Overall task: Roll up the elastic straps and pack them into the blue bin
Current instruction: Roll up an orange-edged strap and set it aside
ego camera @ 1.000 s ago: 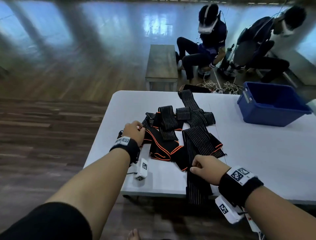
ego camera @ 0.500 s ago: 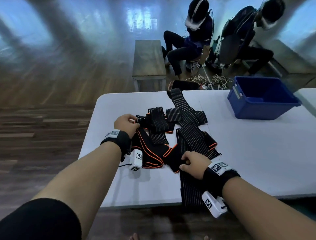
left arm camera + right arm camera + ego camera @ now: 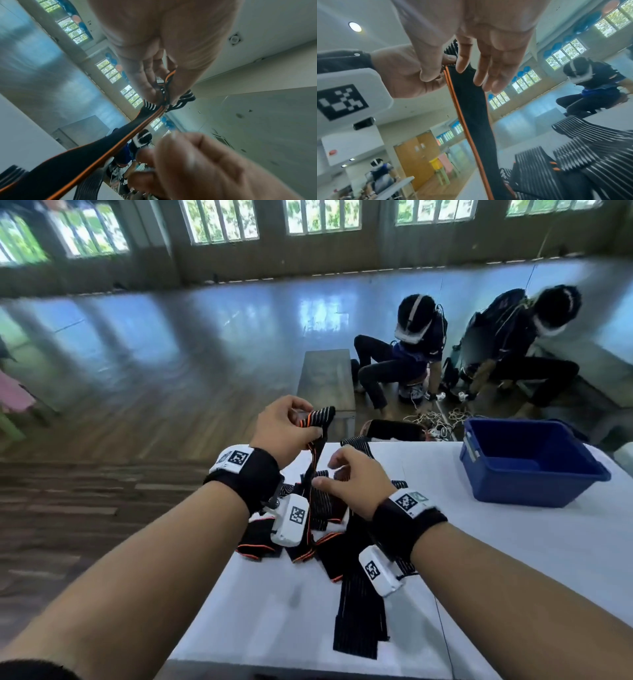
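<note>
On the white table [image 3: 513, 559], the blue bin [image 3: 527, 467] sits at the far right edge, strap pile [image 3: 356, 611] near the left edge. Left hand [image 3: 284, 429] pinches one orange-edged strap [image 3: 317, 453] lifted up; right hand [image 3: 356, 479] loose, holding nothing.

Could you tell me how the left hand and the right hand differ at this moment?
The left hand is raised and pinches the folded end of a strap; the right hand is lower and grips nothing. Left fingers curl round the strap; right fingers are loosely extended beside its hanging length. Both wear black wristbands.
</note>
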Motion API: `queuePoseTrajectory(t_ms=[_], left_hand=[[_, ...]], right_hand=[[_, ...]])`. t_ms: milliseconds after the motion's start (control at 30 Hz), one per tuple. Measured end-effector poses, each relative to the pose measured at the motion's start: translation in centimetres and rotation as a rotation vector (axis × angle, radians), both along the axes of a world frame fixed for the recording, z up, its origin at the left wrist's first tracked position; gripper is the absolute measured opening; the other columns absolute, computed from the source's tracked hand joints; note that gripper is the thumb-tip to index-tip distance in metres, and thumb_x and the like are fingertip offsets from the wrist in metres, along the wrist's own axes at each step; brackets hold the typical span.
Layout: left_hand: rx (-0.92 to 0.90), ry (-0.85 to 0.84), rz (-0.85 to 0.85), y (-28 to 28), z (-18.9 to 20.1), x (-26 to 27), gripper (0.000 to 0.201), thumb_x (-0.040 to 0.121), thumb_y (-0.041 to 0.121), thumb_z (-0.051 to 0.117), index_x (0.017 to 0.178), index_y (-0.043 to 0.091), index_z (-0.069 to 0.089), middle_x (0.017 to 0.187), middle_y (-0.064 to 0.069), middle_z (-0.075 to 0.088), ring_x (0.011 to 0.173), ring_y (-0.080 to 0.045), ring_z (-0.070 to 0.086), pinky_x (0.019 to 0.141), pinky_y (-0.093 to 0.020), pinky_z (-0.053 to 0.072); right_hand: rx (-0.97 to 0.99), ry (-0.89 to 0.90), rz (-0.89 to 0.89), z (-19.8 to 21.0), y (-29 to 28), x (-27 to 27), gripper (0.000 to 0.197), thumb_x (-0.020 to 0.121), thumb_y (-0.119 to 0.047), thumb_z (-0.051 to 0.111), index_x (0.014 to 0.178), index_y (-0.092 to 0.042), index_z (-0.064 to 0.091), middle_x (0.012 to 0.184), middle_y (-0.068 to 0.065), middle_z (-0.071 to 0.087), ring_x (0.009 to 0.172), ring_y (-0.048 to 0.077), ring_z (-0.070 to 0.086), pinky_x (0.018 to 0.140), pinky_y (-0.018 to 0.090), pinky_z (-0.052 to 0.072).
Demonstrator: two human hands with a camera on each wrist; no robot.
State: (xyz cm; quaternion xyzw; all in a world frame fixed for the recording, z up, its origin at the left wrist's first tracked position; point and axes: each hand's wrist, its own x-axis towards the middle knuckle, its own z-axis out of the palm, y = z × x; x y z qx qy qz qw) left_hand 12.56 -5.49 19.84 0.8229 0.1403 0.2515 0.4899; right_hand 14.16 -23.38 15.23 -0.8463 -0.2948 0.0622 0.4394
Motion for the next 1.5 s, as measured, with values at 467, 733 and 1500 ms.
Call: queuePoseTrajectory(t_ms=[467,733,1500], left_hand=[[-0.151,-0.198,0.149,-10.5,7.4,-0.2,0.039,0.064,0.018,0.088,0.092,0.027,0.063,0.072,-0.002,0.056,0.066,-0.02,0.063,0.067,-0.054,0.063],[-0.037,-0.291,0.134,-10.2,7.5,-1.5,0.032,0.078,0.05,0.075,0.087,0.027,0.054,0.08,0.0,0.06,0.073,-0.019,0.063,0.069,-0.044,0.058],[-0.317,-0.367,-0.323,-11.9,5.1,1.4,0.044,0.079,0.002,0.065,0.119,0.021,0.062,0.122,-0.003,0.066,0.109,-0.008,0.065,0.087,-0.026,0.055]], right_hand=[[0.339,-0.155,-0.082,6.1,-5.2,1.5,0.021,0.082,-0.024,0.076,0.089,-0.027,0.057,0.087,-0.009,0.065,0.077,0.006,0.06,0.067,0.009,0.042],[0.52,-0.178,-0.257,9.1,-7.7,3.3,0.013,0.083,-0.016,0.068,0.087,-0.028,0.062,0.077,-0.01,0.068,0.069,0.0,0.062,0.067,0.015,0.047],[0.636,-0.091,-0.33,11.0,-8.2,4.5,0.017,0.089,-0.006,0.066,0.097,-0.02,0.071,0.091,-0.002,0.074,0.087,0.017,0.071,0.086,0.043,0.059]])
